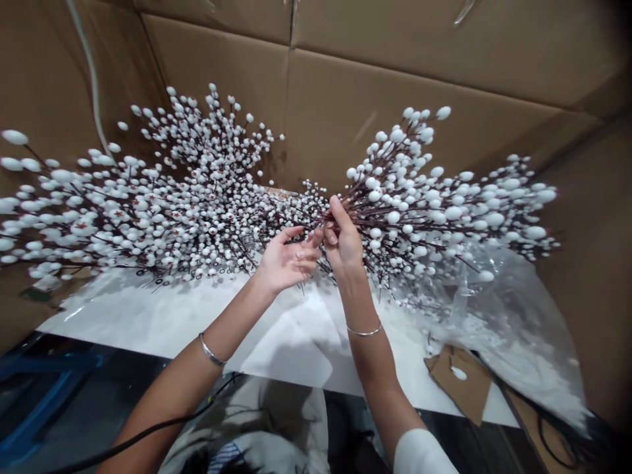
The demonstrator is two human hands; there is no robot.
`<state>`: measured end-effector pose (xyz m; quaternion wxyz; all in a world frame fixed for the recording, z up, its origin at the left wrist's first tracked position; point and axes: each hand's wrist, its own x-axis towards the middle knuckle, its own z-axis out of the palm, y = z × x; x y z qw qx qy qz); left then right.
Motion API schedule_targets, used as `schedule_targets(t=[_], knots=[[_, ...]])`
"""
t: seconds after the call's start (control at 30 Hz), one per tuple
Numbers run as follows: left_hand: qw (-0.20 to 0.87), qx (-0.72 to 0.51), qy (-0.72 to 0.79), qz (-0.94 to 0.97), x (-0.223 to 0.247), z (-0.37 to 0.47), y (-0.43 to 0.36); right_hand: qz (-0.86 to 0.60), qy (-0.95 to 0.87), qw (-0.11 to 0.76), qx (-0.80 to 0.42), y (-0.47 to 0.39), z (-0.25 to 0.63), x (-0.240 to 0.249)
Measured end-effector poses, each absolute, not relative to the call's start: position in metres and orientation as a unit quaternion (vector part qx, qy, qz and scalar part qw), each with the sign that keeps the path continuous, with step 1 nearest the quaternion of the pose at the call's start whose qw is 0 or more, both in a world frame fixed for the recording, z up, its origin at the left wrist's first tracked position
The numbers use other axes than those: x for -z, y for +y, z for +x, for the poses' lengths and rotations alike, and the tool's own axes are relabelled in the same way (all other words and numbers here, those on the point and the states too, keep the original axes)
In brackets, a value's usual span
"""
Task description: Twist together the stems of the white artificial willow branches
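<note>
My right hand (pixel 342 243) is pinched shut on the white berry branch (pixel 434 197) fanning toward 2 o'clock; left hand (pixel 286 262) half open, fingertips touching its stems, berry pile (pixel 148 204) at 10.

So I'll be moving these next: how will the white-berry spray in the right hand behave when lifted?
Probably light: the right hand holds the berry spray up by its gathered stems with a finger grip. The thin dark twigs fan out without drooping, so likely springy rather than floppy. The small white berries may snag or knock off against the pile beside it.
</note>
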<state>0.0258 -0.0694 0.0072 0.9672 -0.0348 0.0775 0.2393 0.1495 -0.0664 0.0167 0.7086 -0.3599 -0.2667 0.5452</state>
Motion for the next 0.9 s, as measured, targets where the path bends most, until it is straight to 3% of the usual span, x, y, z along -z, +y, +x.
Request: schedule_targets(t=[0.6,0.9], knots=[[0.902,-0.362,0.146,0.184,-0.020,0.025,-0.072,-0.381,-0.228,0.710,-0.546,-0.073,0.153,-0.029],[0.899,-0.375,0.118,0.193,-0.027,0.027,-0.075,-0.353,-0.237,0.622,-0.658,-0.071,0.163,-0.032]])
